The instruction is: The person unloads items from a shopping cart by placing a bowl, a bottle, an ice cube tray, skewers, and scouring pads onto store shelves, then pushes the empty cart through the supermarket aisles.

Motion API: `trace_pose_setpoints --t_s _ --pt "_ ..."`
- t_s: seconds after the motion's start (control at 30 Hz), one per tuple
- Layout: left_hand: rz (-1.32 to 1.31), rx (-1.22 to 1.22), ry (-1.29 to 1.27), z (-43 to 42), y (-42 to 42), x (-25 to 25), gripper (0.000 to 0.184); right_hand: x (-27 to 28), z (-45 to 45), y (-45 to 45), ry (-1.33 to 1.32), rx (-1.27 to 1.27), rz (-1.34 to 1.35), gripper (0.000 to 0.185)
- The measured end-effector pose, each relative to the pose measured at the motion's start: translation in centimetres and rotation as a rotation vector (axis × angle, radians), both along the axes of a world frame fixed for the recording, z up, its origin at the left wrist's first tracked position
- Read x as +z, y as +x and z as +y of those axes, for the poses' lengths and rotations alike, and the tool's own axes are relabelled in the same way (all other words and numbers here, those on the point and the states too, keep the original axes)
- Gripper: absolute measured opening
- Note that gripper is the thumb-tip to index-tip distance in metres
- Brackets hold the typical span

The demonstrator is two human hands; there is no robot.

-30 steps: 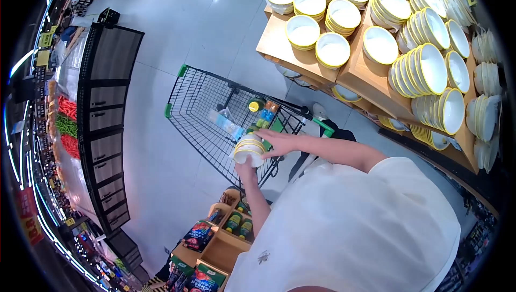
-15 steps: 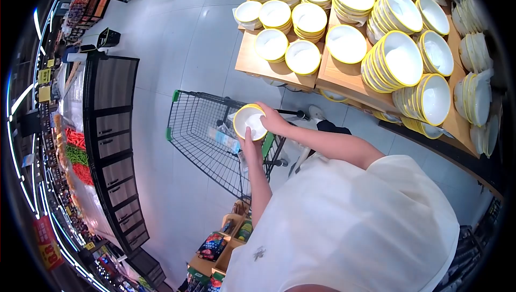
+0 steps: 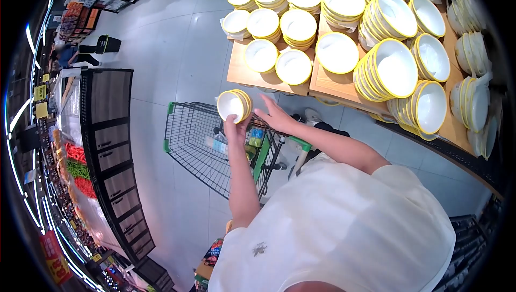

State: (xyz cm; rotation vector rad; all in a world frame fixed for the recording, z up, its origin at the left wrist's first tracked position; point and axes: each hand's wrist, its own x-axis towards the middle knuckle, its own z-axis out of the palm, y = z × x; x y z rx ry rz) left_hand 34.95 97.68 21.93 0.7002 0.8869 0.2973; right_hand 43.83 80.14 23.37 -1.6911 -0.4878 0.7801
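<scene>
Head view: a tilted stack of glossy white, yellow-rimmed bowls (image 3: 232, 105).

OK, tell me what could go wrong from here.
The left hand grips the tilted stack of bowls near the rim, with the right hand open beside it, so the stack might slip.

If it dropped, it could hit the cart or the floor and perhaps chip.

The front bowls sit near the edge of the wooden stand; a bump could knock one off.

The left hand (image 3: 236, 130) holds stacked bowls (image 3: 230, 106).
</scene>
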Motion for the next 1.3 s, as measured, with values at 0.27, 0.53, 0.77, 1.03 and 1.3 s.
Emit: trace_pose_setpoints --t_s 0.27,0.53,0.77,1.03,1.3 --pt "0.037 -0.034 0.027 6.6 10.0 1.0 0.067 -2.9 -6.6 0.0 -0.142 0.044 0.117 0.071" --pt "-0.02 -0.061 -0.054 8.5 16.3 -4.5 0.065 -3.9 -10.7 1.0 -0.272 -0.019 0.107 0.069" --pt "0.02 0.002 -0.054 7.4 18.3 -6.2 0.061 -5.4 -12.2 1.4 -0.291 -0.053 0.115 0.067" --pt "0.175 -0.135 0.098 6.3 18.3 -4.9 0.055 -5.6 -11.9 0.6 -0.306 0.038 0.095 0.066" --pt "0.18 -0.227 0.209 4.6 16.5 -0.4 0.071 -6.3 -11.9 0.5 -0.294 0.142 0.152 0.061"
